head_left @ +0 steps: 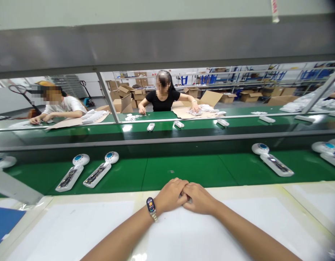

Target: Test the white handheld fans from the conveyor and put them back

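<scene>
- A white device (96, 174), its circuit board exposed and a round blue-centred part at its upper end, lies on the green belt (170, 163) at ten o'clock from the hands.
- Left hand (170, 195) and right hand (200, 199) clasp above the worktop's (102, 221) far edge, fingers folded narrow together; what the palms enclose, I cannot tell.
- Watch (151, 206) on the left wrist, eight o'clock.
- Similar device (277, 165): two o'clock.
- Twelve o'clock, across the line: a black-topped co-worker (160, 105), one hand at white parts (206, 108).
</scene>
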### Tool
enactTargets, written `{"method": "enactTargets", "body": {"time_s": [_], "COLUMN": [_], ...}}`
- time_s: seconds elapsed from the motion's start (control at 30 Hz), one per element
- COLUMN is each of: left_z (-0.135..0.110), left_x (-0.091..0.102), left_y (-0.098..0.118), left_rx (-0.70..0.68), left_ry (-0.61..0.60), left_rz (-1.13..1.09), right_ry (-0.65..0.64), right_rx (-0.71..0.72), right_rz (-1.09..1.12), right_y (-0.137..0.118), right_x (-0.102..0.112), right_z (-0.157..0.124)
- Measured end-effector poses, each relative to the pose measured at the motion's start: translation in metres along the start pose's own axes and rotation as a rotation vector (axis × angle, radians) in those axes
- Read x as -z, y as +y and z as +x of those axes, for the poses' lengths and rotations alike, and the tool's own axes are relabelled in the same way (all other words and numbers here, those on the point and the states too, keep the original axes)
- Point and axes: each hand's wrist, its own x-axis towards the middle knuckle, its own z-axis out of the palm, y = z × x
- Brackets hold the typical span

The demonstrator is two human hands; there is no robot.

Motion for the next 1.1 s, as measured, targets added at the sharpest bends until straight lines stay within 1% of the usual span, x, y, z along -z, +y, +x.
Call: {"method": "enactTargets", "body": {"time_s": [0.27, 0.5, 0.7, 1.1], "left_z": [0.0003, -0.0006, -0.0003, -0.0002], "left_x": [-0.0006, -0.0009, -0.0019, 0.0014], "left_y": [-0.0010, -0.0014, -0.0027, 0.0008], "left_rx": [0.004, 0.021, 0.026, 0.037], "left_ry": [0.006, -0.005, -0.003, -0.010], "left_rz": [0.012, -0.033, -0.029, -0.036], "right_ry": [-0.001, -0.006, 0.006, 0.001], "right_rx": [-0.006, -0.002, 0.004, 0.000], "right_rz": [-0.005, 0.001, 0.025, 0.021], "right_y": [-0.0013, -0.0010, -0.0005, -0.0004], "right_x": [0.0018, 0.0018, 0.0018, 0.0013], "right_z": [0.0013, 0.0010, 0.0010, 0.0016]}}
